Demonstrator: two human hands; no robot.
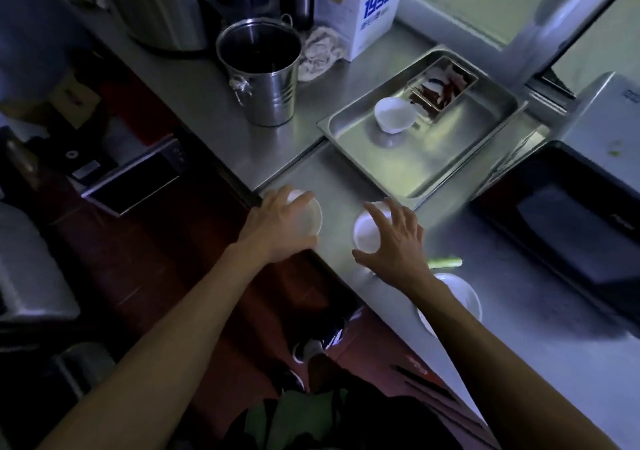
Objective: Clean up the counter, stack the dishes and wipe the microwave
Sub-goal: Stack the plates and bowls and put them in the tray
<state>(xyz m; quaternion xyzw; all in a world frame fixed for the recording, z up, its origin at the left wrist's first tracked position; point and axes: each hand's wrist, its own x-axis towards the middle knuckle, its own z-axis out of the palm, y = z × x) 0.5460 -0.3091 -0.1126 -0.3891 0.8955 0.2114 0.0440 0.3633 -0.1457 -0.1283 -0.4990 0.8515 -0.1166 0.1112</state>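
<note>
Dishes lie scattered on a steel counter [339, 179]: a microwave [568, 221] at right, a metal tray [450, 165] holding one white bowl [394, 115]. Nearer, the left hand [277, 228] curls its fingers over a small bowl [313, 219] at the counter's edge; the right hand [394, 241], fingers spread, caps a second [365, 236]. Stacking appears underway; next, nest one inside the other.

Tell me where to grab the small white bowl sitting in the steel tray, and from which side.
Pinch the small white bowl by its near rim, coming from above. It sits upright and open-mouthed in the steel tray, and the smaller steel dish crowds its far side.
</note>
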